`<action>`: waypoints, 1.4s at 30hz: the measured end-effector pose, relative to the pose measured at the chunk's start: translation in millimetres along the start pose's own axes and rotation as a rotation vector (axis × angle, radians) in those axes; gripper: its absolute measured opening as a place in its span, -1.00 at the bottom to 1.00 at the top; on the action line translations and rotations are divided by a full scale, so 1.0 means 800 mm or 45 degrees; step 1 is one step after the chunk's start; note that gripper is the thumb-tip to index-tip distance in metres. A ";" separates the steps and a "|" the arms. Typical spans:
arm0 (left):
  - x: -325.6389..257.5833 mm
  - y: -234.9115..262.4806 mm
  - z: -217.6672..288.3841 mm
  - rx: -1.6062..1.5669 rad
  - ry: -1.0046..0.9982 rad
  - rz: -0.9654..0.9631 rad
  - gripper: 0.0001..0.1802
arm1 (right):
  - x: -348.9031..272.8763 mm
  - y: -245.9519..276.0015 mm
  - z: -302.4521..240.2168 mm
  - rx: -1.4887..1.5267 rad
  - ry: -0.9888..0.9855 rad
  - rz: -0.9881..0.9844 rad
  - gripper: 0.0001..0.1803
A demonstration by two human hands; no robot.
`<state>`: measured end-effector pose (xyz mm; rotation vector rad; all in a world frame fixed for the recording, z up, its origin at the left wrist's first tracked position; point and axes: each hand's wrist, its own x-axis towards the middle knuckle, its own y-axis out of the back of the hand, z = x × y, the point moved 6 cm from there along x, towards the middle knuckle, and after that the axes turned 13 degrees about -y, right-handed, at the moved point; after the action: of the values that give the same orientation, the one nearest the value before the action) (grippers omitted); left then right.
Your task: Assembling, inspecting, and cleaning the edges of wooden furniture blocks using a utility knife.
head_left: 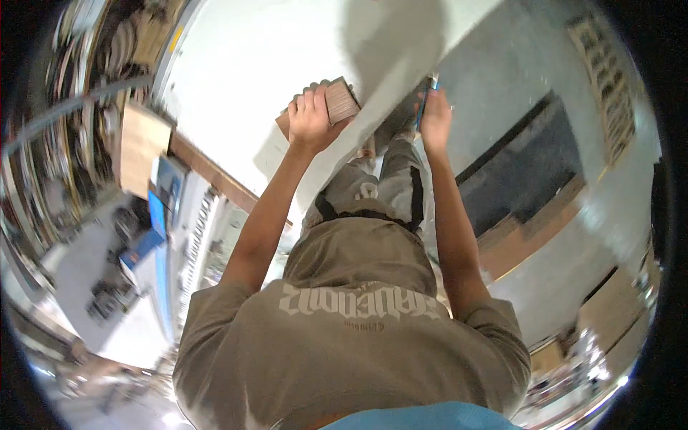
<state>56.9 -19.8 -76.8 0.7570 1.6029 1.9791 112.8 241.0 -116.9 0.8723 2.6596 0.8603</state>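
Observation:
My left hand (309,125) is wrapped over a brown wooden block (341,102), its fingers across the top. The block is over the white tabletop (229,79), near its right edge; whether it rests on the surface I cannot tell. Past that edge, to the right, my right hand (434,120) grips a slim blue tool (426,107) like a pen or a cutter, held roughly upright in the picture. Its exact kind is too small and blurred to make out.
A brown wooden edge strip (215,170) borders the table's near left side, beside a pale wooden board (142,149). Stacked sheets (43,143) stand at the far left. Right, on the grey floor, lie a dark panel (534,161), brown board (530,240) and slatted piece (605,89).

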 end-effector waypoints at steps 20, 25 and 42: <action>0.187 -0.035 0.100 -0.121 -0.695 -0.405 0.10 | -0.092 0.007 0.023 1.123 -0.937 -0.623 -0.68; 0.186 -0.037 0.100 -0.092 -0.735 -0.360 0.10 | -0.088 0.008 0.025 1.056 -0.924 -0.714 -0.73; 0.186 -0.038 0.101 -0.040 -0.806 -0.282 0.04 | -0.090 0.001 0.022 1.034 -0.903 -0.684 -0.74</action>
<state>3.9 143.5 -76.1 1.0157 1.2075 1.4074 176.8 206.6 -129.2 0.3990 2.3189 -0.5959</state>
